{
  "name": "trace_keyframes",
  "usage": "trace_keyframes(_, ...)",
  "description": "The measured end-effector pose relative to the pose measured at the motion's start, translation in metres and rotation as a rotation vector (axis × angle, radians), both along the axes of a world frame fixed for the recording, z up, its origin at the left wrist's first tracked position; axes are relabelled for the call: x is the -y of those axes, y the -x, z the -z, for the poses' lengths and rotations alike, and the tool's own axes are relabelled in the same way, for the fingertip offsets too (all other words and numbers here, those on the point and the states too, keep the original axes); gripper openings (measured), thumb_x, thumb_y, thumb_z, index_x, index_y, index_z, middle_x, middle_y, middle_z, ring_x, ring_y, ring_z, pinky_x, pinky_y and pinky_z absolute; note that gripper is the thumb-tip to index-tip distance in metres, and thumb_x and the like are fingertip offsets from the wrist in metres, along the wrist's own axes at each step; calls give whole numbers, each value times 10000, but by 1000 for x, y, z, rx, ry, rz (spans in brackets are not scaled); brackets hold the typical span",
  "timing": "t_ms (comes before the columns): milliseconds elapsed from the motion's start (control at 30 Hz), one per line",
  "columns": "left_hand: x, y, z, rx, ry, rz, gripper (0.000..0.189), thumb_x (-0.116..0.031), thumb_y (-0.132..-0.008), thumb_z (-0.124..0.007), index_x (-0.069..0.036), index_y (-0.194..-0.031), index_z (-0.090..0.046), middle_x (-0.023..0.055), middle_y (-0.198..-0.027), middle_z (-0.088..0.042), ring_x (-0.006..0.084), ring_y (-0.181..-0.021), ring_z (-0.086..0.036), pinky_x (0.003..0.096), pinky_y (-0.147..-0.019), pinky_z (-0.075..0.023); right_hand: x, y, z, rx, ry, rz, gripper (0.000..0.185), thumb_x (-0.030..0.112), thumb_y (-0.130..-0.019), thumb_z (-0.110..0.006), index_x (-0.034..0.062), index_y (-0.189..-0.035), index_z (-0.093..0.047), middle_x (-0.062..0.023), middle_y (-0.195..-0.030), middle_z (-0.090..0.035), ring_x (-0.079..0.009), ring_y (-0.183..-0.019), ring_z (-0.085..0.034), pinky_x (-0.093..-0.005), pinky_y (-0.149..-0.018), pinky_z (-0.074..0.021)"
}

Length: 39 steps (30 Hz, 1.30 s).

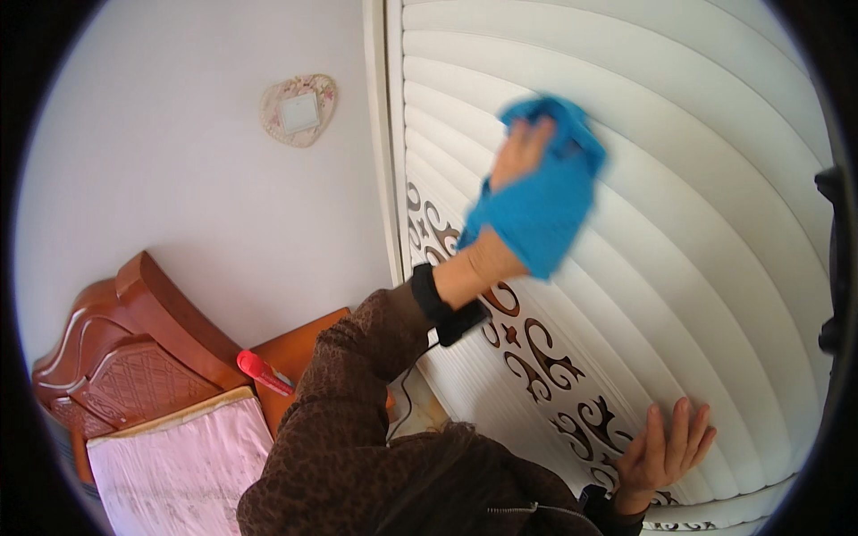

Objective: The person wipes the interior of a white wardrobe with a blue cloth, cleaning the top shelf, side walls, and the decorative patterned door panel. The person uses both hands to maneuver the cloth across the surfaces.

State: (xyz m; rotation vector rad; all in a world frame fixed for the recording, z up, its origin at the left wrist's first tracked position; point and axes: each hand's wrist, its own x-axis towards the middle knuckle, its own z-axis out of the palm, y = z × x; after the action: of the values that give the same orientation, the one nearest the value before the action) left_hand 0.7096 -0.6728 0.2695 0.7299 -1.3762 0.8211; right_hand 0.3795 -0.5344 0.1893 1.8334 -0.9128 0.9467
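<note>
My left hand [521, 154], blurred, is raised against a white door panel with padded-looking ribs [670, 221]. It holds a blue cloth [553, 208], which bunches at the fingers and hangs over the back of the hand towards the wrist. Lower down at the right, my right hand [663, 449] rests on the same panel with its fingers spread and nothing in it. Between the two hands runs a band of cut-out scrollwork [543, 362] in the panel. A black strap with a dark device [462, 325] and a cable sits on my left wrist.
A carved wooden headboard [154, 368] and a pink-covered mattress [181, 462] stand at the lower left. Beside them, a red cylindrical container [265, 372] lies on a wooden cabinet top [301, 342]. A wall switch [299, 112] with a heart-shaped surround is on the pale wall.
</note>
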Motion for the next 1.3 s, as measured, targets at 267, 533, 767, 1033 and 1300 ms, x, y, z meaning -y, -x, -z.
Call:
trace_keyframes(267,44,-99,-17,-134,-8,61,378,-166,-922,-523,-31,-1275,-545,190,-1346,-497,345,-1218,-467,436,-1038,-366,-4,0,-1,24,-42,-64,241,170,-891,-538,203,-1036,-728,-47,-1218,-652,-316,-1190,-581,-497,-1138,-249)
trace_keyframes(533,55,-145,-14,-493,-351,170,478,-132,-974,-505,36,-1402,-374,134,-1429,-403,256,-1258,-426,350,-1080,-336,-4,-9,-11,70,-58,-101,204,125,-853,-597,216,-971,-736,-1,-1125,-695,-218,-1141,-607,-420,-1146,-235)
trace_keyframes(767,-12,28,-39,282,-43,181,345,-214,-876,-616,-141,-1213,-616,108,-1321,-528,308,-1191,-497,422,-1021,-404,-5,-12,-16,75,-73,-97,215,115,-848,-586,207,-973,-735,27,-1131,-701,-191,-1140,-601,-384,-1126,-254)
trace_keyframes(1033,14,-44,-70,59,82,-31,397,-92,-887,-497,-54,-1276,-570,233,-1393,-476,430,-1361,-361,486,-1112,-295,-5,-11,-21,98,-88,-141,228,108,-827,-581,200,-974,-729,24,-1123,-703,-174,-1128,-607,-367,-1120,-251)
trace_keyframes(1300,46,-73,-48,-576,-191,300,399,-164,-1002,-479,33,-1348,-443,122,-1302,-512,230,-1144,-490,322,-1037,-363,-5,-10,-24,102,-70,-205,228,108,-821,-571,197,-969,-721,45,-1145,-686,-163,-1146,-596,-364,-1113,-257)
